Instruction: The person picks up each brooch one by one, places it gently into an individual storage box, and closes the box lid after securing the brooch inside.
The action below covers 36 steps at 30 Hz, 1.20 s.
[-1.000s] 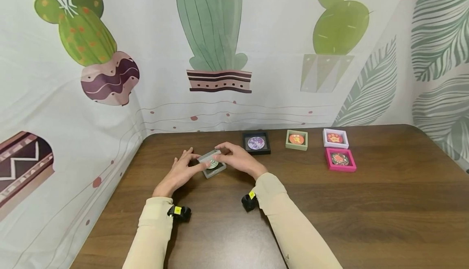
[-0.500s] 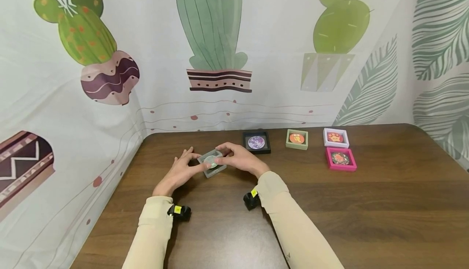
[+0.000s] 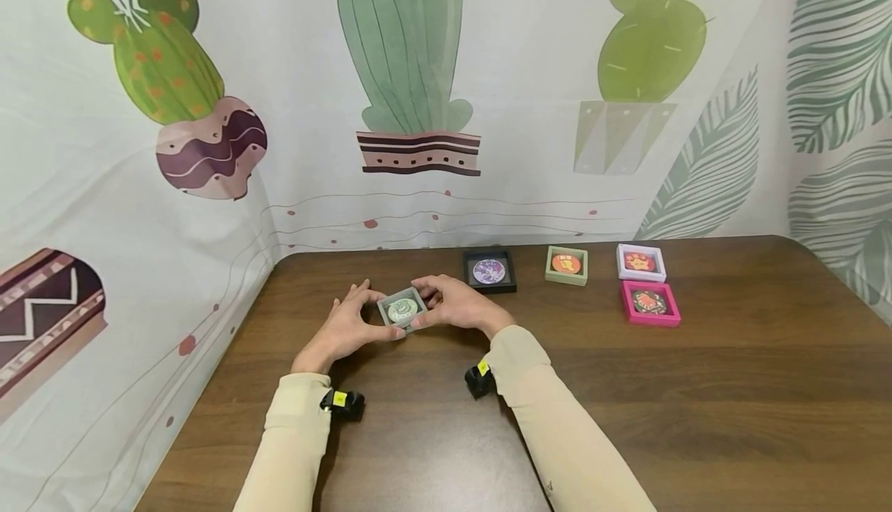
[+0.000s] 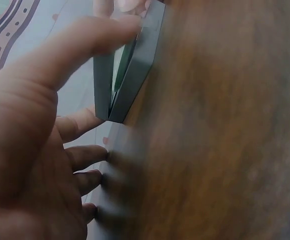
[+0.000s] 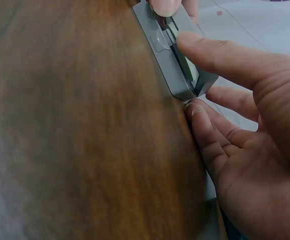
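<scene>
A small grey square display frame [image 3: 421, 316] with a pale round badge [image 3: 403, 310] in its middle is held between both hands in the head view. The left hand [image 3: 344, 328] grips its left side with thumb and forefinger, other fingers spread on the table. On the right side, the right hand [image 3: 460, 304] pinches it with the thumb at the near corner and fingers at the far edge. Both wrist views show the grey frame [image 4: 135, 75] edge-on, its two halves slightly apart in a narrow wedge. A clear film bulges at the edge of the frame [image 5: 157, 50] in the right wrist view.
A black frame [image 3: 512, 273] lies just beyond the right hand. Farther right are a green frame [image 3: 567, 280], a white frame [image 3: 660, 264] and a pink frame [image 3: 644, 320], each with a round badge. The wooden table [image 3: 697, 403] meets a patterned cloth [image 3: 530, 70] behind.
Both thumbs have slid from the middle of the grey frame to its near edge, uncovering the badge. The other frames have stayed put.
</scene>
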{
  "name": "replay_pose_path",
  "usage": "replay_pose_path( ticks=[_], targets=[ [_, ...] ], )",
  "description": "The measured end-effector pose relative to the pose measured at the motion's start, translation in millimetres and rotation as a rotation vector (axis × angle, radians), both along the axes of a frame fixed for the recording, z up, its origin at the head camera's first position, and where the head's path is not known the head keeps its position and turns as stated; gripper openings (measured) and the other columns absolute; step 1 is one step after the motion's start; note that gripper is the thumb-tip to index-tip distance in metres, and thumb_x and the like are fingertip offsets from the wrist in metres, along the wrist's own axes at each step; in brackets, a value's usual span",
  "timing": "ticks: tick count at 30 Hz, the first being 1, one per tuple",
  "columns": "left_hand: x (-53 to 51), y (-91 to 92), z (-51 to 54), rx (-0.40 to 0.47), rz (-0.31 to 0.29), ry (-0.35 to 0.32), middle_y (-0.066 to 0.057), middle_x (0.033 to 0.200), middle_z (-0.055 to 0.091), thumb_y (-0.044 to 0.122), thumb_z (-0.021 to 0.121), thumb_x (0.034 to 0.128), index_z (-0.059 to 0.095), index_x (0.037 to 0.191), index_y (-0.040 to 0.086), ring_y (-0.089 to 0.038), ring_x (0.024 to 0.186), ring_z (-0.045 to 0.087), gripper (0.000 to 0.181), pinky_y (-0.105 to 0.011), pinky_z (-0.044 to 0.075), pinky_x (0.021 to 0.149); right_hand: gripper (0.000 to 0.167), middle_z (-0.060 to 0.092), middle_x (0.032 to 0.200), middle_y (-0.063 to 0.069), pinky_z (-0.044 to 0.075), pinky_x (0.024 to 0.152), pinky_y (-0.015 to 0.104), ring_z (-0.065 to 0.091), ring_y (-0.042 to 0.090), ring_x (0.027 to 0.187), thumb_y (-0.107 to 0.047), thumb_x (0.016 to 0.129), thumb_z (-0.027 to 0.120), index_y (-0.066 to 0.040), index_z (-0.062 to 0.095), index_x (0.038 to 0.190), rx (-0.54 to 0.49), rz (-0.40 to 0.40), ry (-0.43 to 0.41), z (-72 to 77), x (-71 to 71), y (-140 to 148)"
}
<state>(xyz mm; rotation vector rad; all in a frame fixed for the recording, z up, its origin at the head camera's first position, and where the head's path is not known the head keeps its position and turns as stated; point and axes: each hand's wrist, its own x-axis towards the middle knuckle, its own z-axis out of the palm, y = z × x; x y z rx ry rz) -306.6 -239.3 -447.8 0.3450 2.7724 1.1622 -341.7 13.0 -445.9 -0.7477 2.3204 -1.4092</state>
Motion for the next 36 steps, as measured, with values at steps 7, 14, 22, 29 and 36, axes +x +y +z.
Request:
replay_pose_path(
  ticks=[7, 14, 22, 29, 36],
  targets=[
    [-0.2, -0.9, -1.3, -0.012, -0.014, 0.024, -0.031, 0.169, 0.022, 0.035, 0.094, 0.0795, 0.061, 0.133, 0.003, -0.05, 0.158, 0.006, 0.07, -0.071, -0.006, 0.121, 0.08, 0.056, 0.129, 0.01, 0.05, 0.099, 0.034, 0.057, 0.022, 0.112, -0.015, 0.088, 0.089, -0.003, 0.049, 0.157, 0.058, 0.002, 0.021, 1.4, 0.9, -2.3],
    [-0.5, -1.0, -2.1, -0.024, -0.015, 0.029, -0.031, 0.169, 0.023, 0.035, 0.094, 0.0792, 0.061, 0.133, 0.003, -0.05, 0.158, 0.006, 0.071, -0.072, -0.004, 0.121, 0.078, 0.056, 0.128, 0.009, 0.05, 0.1, 0.034, 0.057, 0.023, 0.112, -0.014, 0.088, 0.089, -0.002, 0.051, 0.155, 0.069, 0.005, 0.035, -0.2, 0.2, -3.9],
    [-0.5, 1.4, -1.3, -0.039, -0.016, 0.04, -0.032, 0.168, 0.024, 0.032, 0.095, 0.0785, 0.06, 0.132, 0.003, -0.052, 0.157, 0.008, 0.07, -0.073, -0.002, 0.121, 0.076, 0.056, 0.127, 0.01, 0.05, 0.099, 0.033, 0.057, 0.023, 0.111, -0.014, 0.087, 0.09, -0.002, 0.053, 0.152, 0.082, 0.0, 0.059, 1.7, 2.1, -4.3],
    [-0.5, 1.8, -2.1, -0.051, -0.015, 0.044, -0.032, 0.168, 0.024, 0.031, 0.095, 0.0782, 0.06, 0.131, 0.003, -0.051, 0.158, 0.009, 0.069, -0.073, -0.002, 0.121, 0.077, 0.056, 0.126, 0.01, 0.05, 0.099, 0.033, 0.057, 0.023, 0.111, -0.014, 0.086, 0.091, -0.001, 0.053, 0.152, 0.09, 0.004, 0.079, 1.4, 2.2, -4.4],
    [0.0, 2.2, -2.1, -0.051, -0.013, 0.044, -0.032, 0.168, 0.024, 0.031, 0.095, 0.078, 0.059, 0.131, 0.002, -0.052, 0.157, 0.008, 0.07, -0.073, -0.002, 0.121, 0.076, 0.056, 0.125, 0.01, 0.05, 0.098, 0.032, 0.057, 0.024, 0.111, -0.013, 0.086, 0.091, -0.001, 0.053, 0.151, 0.096, 0.005, 0.082, 1.7, 2.0, -5.1]
  ],
)
